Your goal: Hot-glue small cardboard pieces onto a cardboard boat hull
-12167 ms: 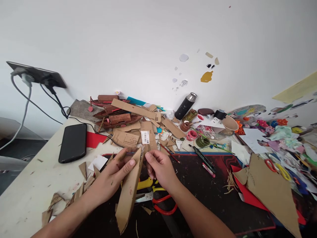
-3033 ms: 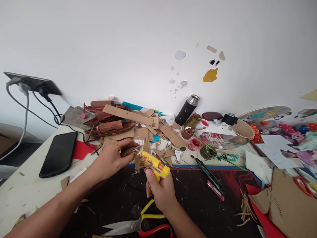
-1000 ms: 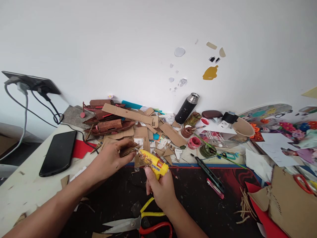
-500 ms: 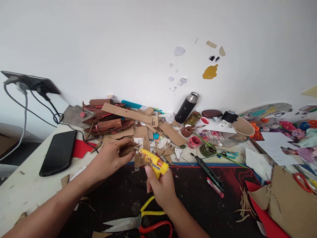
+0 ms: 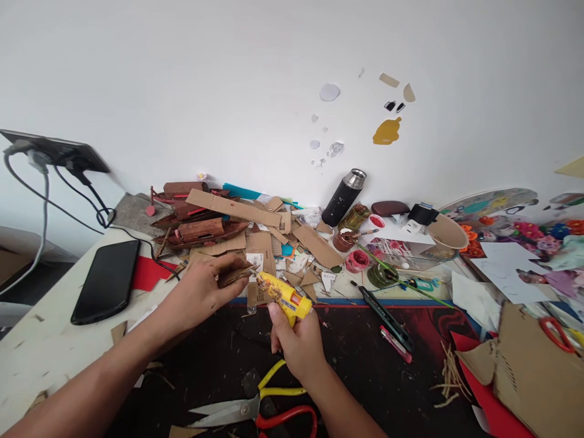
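Note:
My right hand (image 5: 295,344) grips a yellow glue gun (image 5: 283,296), its nozzle pointing up-left onto a small brown cardboard piece (image 5: 233,277). My left hand (image 5: 204,291) pinches that piece between thumb and fingers, just above the near edge of the cardboard heap. Both hands hover over the dark red-edged mat (image 5: 365,365). The gun's nozzle tip touches or nearly touches the piece.
A heap of cardboard scraps (image 5: 255,234) and brown model boats (image 5: 201,228) lies behind the hands. A black phone (image 5: 106,281) lies at left, scissors (image 5: 255,409) near me, a black flask (image 5: 343,196), paint pots (image 5: 358,261), a knife (image 5: 382,316), and large cardboard (image 5: 533,371) at right.
Long ago both hands held a long cardboard strip. Since then the right hand took the glue gun; over the last second the hands barely moved, the gun shifting slightly.

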The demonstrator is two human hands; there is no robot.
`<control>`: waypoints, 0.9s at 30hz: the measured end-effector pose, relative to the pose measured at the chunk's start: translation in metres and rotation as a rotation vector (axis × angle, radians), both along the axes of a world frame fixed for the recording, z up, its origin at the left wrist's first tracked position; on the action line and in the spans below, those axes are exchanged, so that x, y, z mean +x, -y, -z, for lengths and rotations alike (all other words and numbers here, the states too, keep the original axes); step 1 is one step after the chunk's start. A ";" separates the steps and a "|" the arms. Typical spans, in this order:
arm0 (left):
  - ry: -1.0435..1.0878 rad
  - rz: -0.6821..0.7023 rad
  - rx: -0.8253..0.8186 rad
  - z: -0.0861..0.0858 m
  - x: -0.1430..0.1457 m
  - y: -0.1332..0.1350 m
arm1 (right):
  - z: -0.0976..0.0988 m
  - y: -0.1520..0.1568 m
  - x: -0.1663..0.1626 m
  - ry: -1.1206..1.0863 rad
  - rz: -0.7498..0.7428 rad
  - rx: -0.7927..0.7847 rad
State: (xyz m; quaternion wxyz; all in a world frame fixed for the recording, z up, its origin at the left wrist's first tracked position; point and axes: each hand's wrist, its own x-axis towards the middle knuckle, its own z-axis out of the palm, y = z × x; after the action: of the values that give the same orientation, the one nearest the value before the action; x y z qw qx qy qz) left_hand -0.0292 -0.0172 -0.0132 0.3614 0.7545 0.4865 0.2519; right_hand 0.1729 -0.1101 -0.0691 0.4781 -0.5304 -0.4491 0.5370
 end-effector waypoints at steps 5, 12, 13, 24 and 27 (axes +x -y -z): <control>-0.005 -0.004 0.004 0.002 -0.001 -0.001 | 0.001 -0.001 0.001 0.008 0.005 -0.012; 0.003 0.002 0.021 0.003 -0.002 0.000 | 0.003 -0.002 0.002 0.008 0.040 -0.026; 0.004 0.001 0.022 0.003 -0.002 0.000 | 0.004 -0.002 0.002 0.011 0.043 -0.024; -0.015 0.000 0.038 0.008 -0.004 -0.001 | 0.005 0.002 0.002 -0.037 -0.002 -0.003; -0.042 -0.009 0.050 0.007 -0.003 0.000 | 0.008 0.004 0.000 -0.044 -0.033 -0.013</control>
State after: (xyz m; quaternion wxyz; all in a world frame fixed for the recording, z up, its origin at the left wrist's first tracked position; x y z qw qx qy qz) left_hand -0.0324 -0.0167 -0.0201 0.3307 0.7663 0.4910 0.2497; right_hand 0.1731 -0.1137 -0.0771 0.4755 -0.5140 -0.4435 0.5595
